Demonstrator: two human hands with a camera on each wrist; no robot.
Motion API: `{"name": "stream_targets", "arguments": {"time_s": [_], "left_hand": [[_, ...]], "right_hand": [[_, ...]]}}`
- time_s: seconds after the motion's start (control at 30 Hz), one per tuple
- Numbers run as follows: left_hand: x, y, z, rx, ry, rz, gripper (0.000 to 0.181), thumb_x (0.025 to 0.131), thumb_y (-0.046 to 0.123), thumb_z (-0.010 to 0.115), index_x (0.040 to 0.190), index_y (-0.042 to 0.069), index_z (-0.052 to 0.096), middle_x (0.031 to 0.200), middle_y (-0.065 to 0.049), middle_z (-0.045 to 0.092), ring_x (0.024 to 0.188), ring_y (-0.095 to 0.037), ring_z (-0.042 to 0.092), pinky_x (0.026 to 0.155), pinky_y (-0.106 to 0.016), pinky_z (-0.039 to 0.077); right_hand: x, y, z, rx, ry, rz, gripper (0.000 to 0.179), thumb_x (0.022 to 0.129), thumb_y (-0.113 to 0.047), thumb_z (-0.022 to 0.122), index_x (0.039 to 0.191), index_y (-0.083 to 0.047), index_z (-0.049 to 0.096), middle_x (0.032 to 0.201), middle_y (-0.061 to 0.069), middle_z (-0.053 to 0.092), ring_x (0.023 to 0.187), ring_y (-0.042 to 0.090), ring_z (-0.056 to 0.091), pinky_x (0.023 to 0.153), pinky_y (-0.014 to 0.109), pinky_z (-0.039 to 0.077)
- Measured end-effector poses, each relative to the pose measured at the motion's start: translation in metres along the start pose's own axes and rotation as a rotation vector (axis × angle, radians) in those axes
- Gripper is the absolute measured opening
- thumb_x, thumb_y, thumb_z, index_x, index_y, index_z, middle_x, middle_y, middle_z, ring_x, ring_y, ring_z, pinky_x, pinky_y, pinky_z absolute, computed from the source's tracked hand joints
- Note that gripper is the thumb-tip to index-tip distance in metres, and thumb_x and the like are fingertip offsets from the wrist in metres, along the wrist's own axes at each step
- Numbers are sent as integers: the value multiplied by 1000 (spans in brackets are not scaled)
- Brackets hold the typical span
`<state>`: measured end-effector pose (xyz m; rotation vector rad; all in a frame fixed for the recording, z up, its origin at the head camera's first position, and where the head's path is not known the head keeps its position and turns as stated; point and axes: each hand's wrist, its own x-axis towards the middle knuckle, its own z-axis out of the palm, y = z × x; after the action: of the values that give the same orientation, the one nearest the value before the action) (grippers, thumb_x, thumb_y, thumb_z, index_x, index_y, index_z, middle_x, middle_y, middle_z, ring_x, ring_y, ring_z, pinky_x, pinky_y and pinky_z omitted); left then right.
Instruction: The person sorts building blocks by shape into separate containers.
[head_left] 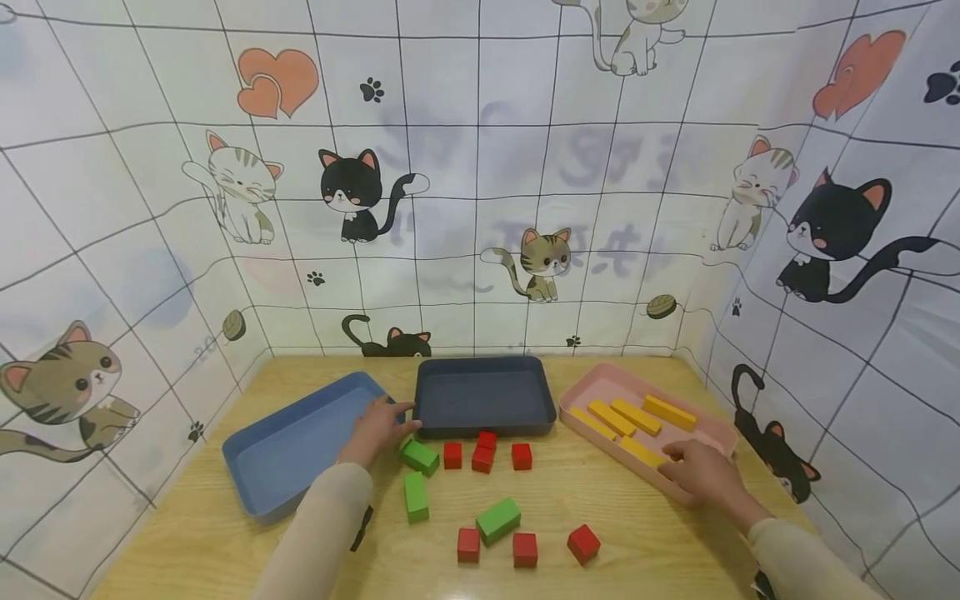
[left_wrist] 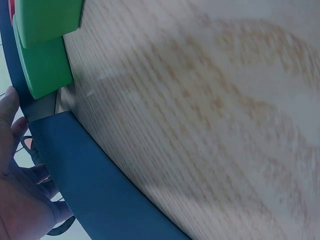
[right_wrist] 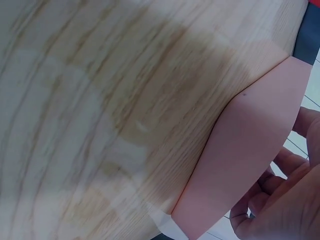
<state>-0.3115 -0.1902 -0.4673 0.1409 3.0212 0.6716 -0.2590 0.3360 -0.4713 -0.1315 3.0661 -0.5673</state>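
Note:
My left hand (head_left: 378, 429) is over the right rim of the blue tray (head_left: 255, 454), fingers reaching toward the corner of the dark tray (head_left: 483, 429). Just below its fingertips lies a green block (head_left: 420, 457), also in the left wrist view. A second green block (head_left: 416, 497) lies nearer me. My right hand (head_left: 705, 471) is above the front right of the pink tray (head_left: 716, 429), fingers loosely bent. Beside its fingertips a yellow block (head_left: 640, 452) lies in the tray. In the right wrist view the pink tray's wall partly hides these fingers, and nothing shows between them.
Several more yellow blocks (head_left: 669, 412) lie in the pink tray. Red cubes (head_left: 522, 456) stand before the dark tray, and more red cubes (head_left: 525, 550) are nearer me around another green block (head_left: 498, 521). A cat-print curtain (head_left: 480, 167) surrounds the wooden table (head_left: 420, 575).

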Motion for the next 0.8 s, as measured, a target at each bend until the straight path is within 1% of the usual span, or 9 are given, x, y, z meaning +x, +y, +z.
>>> {"name": "stream_targets", "arguments": {"time_s": [0.13,0.2,0.23,0.37,0.43,0.47,0.53,0.7,0.8], "left_hand": [[1,-1,2,4,5,-5,52,97,40,64,142,15,57,152,-32,31,140,-52,25,103,-74,26],[1,-2,3,0,4,-8,53,96,41,64,143,16,56,153,-31,30,141,-51,25,103,-74,26],[1,-2,4,1,4,-9,53,96,41,64,143,16,56,153,-31,30,141,-51,25,103,-74,26],[1,-3,4,7,4,-10,53,96,41,64,142,16,56,152,-31,32,141,-51,25,102,-75,27],[1,-4,3,9,1,-14,52,97,41,64,142,16,57,152,-31,32,141,-51,25,101,-75,27],[1,-4,3,11,2,-13,52,97,41,64,142,16,57,152,-31,32,140,-52,25,101,-75,27],[1,-5,3,11,1,-18,52,97,40,63,142,16,56,152,-31,32,140,-52,25,102,-74,27],[2,-5,3,2,-3,-21,53,97,42,63,143,17,55,154,-30,30,141,-51,24,103,-73,26],[3,-4,4,-4,-3,-16,54,97,43,63,144,18,55,154,-30,30,142,-51,24,104,-73,25]], "right_hand": [[-1,-4,1,31,37,-27,45,90,-24,67,124,5,66,116,23,68,104,41,64,83,61,49],[-1,-7,1,46,75,-51,43,90,-23,67,123,5,66,115,23,68,102,41,65,82,59,51],[-1,-9,2,53,91,-61,40,90,-22,68,120,4,68,114,23,68,98,39,66,80,56,52],[0,-20,1,78,135,-86,39,93,-26,68,118,4,68,115,23,68,99,40,65,81,56,52],[1,-27,1,102,136,-95,43,94,-28,67,120,5,66,117,25,67,102,42,64,84,56,51],[1,-30,1,113,136,-102,47,95,-30,67,124,7,64,119,26,66,108,43,62,88,58,49],[1,-37,1,144,129,-107,51,96,-33,65,127,8,61,123,27,64,112,44,60,91,58,48],[4,-49,2,224,117,-97,63,99,-47,58,135,5,56,131,27,59,120,44,55,96,60,45],[7,-55,3,266,124,-103,66,98,-50,58,137,3,55,133,25,57,121,42,54,97,59,44]]}}
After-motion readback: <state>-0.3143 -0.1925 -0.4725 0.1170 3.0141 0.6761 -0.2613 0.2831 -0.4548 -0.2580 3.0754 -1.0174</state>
